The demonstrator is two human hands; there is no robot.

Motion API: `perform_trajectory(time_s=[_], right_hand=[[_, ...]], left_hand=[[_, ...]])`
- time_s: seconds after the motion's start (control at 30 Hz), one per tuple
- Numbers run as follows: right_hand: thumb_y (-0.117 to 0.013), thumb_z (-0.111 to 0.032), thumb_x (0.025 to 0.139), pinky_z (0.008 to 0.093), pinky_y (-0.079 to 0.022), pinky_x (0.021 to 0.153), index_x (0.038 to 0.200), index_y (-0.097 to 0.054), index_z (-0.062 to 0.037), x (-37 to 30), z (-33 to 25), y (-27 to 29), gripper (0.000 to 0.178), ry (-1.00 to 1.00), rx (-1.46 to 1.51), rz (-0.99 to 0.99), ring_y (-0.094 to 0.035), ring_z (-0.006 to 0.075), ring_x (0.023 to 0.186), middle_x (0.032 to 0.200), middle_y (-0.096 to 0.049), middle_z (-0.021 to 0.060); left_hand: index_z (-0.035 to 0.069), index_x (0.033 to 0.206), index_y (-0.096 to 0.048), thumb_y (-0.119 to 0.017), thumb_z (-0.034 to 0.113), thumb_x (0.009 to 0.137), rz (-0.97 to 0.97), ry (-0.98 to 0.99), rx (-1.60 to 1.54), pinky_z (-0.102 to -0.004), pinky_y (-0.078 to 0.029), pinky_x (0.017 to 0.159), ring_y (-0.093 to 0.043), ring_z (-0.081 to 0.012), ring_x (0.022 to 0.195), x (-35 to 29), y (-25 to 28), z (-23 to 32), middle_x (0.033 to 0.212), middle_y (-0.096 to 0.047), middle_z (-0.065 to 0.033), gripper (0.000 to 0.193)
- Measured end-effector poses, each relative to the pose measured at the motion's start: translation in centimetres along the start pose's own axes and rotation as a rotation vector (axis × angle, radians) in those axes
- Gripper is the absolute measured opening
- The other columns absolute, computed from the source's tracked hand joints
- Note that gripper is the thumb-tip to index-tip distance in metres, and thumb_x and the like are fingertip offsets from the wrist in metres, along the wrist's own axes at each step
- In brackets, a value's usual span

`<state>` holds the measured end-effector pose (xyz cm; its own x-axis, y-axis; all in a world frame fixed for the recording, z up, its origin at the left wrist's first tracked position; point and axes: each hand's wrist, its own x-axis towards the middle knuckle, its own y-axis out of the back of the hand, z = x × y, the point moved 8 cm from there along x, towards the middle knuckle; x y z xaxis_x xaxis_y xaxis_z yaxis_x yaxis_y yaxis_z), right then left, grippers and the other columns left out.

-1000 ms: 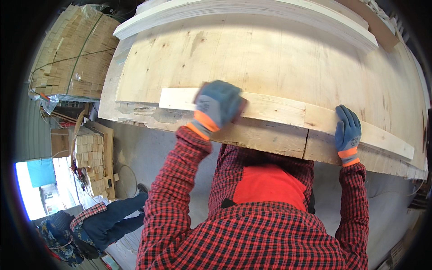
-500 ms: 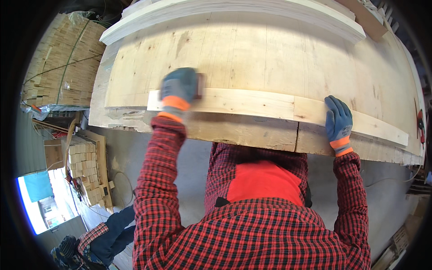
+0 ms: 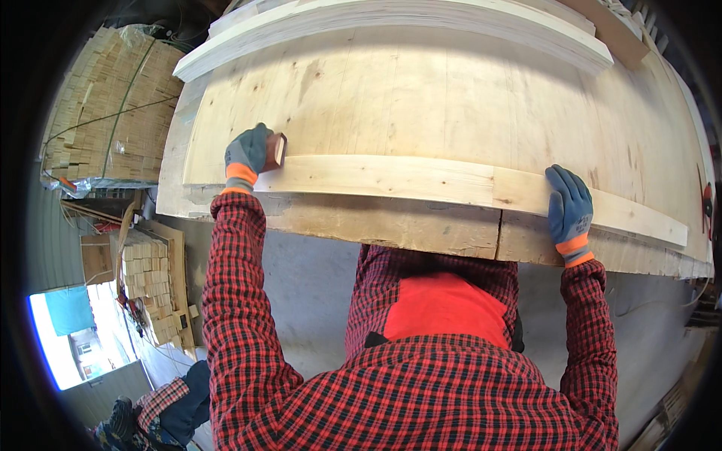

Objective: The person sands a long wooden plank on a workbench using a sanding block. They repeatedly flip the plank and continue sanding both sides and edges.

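A long, pale wooden board (image 3: 406, 179) lies along the near edge of the plywood-topped workbench (image 3: 451, 98). My left hand (image 3: 247, 154), in a grey-blue glove with an orange cuff, is closed around a reddish-brown sanding block (image 3: 278, 152) at the board's left end. How firmly the block touches the wood cannot be told. Toward the right, my right hand (image 3: 569, 209), gloved alike, rests across the board with its fingers stretched out over the top.
Stacked white boards (image 3: 391, 21) lie along the bench's far side. Bundled wood strips (image 3: 105, 105) stand at the left, with a smaller wood stack (image 3: 147, 282) nearer. Another person (image 3: 162, 413) is at the lower left. A red-handled tool (image 3: 707, 201) sits at the right edge.
My left hand has moved left along the board with the sanding block, toward the board's left end. My right hand stays in place on the board. The other person has shifted slightly.
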<state>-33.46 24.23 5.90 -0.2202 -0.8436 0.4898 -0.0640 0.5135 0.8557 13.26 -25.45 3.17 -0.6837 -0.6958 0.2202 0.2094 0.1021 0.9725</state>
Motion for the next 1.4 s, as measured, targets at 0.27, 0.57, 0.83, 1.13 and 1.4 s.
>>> perform_trajectory(time_s=[0.27, 0.57, 0.83, 1.13, 1.4], right_hand=[[-0.055, -0.021, 0.106, 0.0499, -0.049, 0.11, 0.132, -0.071, -0.0038, 0.4, 0.1, -0.4, 0.035, 0.011, -0.018, -0.046, -0.065, 0.0395, 0.125, 0.137, -0.071, 0.018], [-0.058, -0.021, 0.105, 0.049, -0.052, 0.107, 0.129, -0.072, -0.0025, 0.5, 0.0, -0.2, 0.033, 0.03, -0.011, -0.003, -0.067, 0.0394, 0.121, 0.134, -0.072, 0.0187], [-0.071, -0.031, 0.098, 0.0524, -0.05, 0.109, 0.132, -0.069, -0.0042, 2.8, -4.0, 1.2, 0.043, -0.06, 0.04, 0.033, -0.065, 0.0404, 0.126, 0.138, -0.07, 0.0203], [-0.078, -0.051, 0.091, 0.0539, -0.047, 0.109, 0.142, -0.064, -0.0092, 8.0, -10.8, -4.5, 0.067, 0.113, -0.048, -0.145, -0.063, 0.038, 0.12, 0.14, -0.064, 0.0161], [-0.086, -0.043, 0.084, 0.0539, -0.048, 0.106, 0.143, -0.064, -0.0057, 1.7, -2.2, 2.5, 0.073, 0.197, -0.13, -0.184, -0.062, 0.0419, 0.123, 0.143, -0.062, 0.023]], left_hand=[[0.012, 0.101, -0.076, -0.063, 0.031, 0.101, -0.033, -0.305, -0.06, -0.0494, -0.06, 0.079, -0.075, -0.0383, 0.087, 2.1, -0.3, 26.5, 0.093, -0.076, -0.0158, 0.023], [0.013, 0.094, -0.078, -0.057, 0.037, 0.105, -0.026, -0.414, -0.445, -0.047, -0.055, 0.092, -0.073, -0.036, 0.095, 2.1, -0.5, 50.8, 0.097, -0.078, -0.0141, 0.034], [0.005, 0.115, -0.079, -0.066, 0.005, 0.099, 0.377, -0.01, -0.743, -0.0454, -0.056, 0.106, -0.072, -0.0368, 0.114, -0.3, 2.7, 27.1, 0.118, -0.077, -0.0178, 0.021], [0.003, 0.102, -0.079, -0.061, 0.013, 0.104, 0.454, -0.084, -0.262, -0.0463, -0.057, 0.089, -0.072, -0.0377, 0.096, -5.5, 0.9, 16.7, 0.102, -0.078, -0.017, 0.021], [0.004, 0.093, -0.075, -0.065, 0.014, 0.101, 0.482, -0.078, -0.225, -0.0487, -0.055, 0.083, -0.069, -0.0377, 0.089, -4.6, 1.7, 17.3, 0.094, -0.075, -0.0149, 0.016]])
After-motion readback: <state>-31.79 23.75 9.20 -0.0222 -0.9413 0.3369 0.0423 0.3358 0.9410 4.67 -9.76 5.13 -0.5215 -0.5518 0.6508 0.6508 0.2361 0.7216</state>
